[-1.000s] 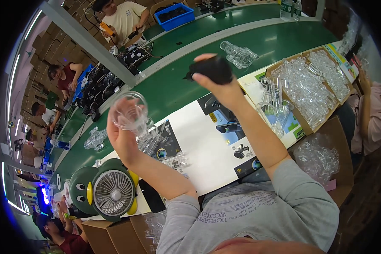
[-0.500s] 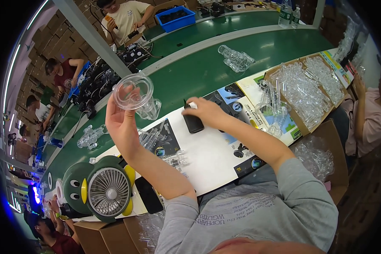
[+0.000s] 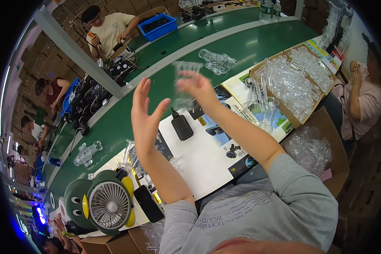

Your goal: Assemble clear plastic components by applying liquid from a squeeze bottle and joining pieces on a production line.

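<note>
My left hand (image 3: pixel 146 122) is raised over the work surface with thumb and fingers apart, holding nothing. To its right, my right hand (image 3: pixel 201 91) grips a clear plastic part (image 3: pixel 187 67) with a wide round top, smeared by motion. Below the hands a small black box-shaped device (image 3: pixel 182 128) lies on the white sheet (image 3: pixel 203 163). More clear plastic pieces (image 3: pixel 131 156) lie beside my left forearm, partly hidden by it. One clear plastic assembly (image 3: pixel 217 62) rests on the green table beyond my right hand, another clear assembly (image 3: pixel 88 153) at the left.
A penguin-shaped fan (image 3: pixel 110 203) and a black phone (image 3: pixel 149 203) stand near left. At right are a carton of clear tubes (image 3: pixel 288 84) and a box with a plastic bag (image 3: pixel 311 148). Across the green table (image 3: pixel 173 70), people work near a blue bin (image 3: pixel 158 27).
The clear part has passed from my left hand to my right. My right hand has let go of the black device and risen; my left hand has opened. The view has shifted slightly.
</note>
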Motion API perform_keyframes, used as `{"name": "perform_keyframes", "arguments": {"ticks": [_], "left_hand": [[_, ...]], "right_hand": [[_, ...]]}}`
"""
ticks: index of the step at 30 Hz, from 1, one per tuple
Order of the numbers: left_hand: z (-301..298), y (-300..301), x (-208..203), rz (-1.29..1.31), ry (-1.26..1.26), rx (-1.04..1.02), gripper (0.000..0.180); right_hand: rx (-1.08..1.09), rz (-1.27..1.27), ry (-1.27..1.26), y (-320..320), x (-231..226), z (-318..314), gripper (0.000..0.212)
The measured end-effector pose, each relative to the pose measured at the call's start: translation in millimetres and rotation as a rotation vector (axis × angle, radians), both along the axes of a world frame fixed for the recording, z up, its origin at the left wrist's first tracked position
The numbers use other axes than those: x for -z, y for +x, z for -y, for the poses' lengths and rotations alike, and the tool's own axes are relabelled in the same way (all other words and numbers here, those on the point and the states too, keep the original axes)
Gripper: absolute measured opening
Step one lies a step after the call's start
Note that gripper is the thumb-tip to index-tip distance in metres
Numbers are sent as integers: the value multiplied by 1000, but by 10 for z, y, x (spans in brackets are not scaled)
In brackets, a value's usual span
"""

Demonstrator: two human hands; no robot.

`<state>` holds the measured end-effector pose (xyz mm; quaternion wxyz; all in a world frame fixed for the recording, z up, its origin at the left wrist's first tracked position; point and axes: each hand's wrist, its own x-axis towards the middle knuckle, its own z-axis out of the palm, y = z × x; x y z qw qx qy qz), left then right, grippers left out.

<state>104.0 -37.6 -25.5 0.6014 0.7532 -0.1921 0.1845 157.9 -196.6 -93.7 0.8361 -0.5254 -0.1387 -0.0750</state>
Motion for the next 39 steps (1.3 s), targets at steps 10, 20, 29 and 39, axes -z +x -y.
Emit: {"name": "perform_keyframes", "arguments": {"ticks": [10, 20, 29, 39], "left_hand": [[-239, -161, -149, -8, -152, -5, 55], [-334, 94, 4, -3, -197, -22, 38], [-547, 403, 335, -159, -1074, 38, 57], [-786, 424, 328, -196, -1627, 162, 46]], "right_hand": [[454, -476, 454, 1202, 498, 891, 33], [134, -566, 561, 1420, 570, 597, 32], [-252, 40, -94, 245, -379, -97, 44], [-69, 671, -770, -359, -634, -88, 48]]}}
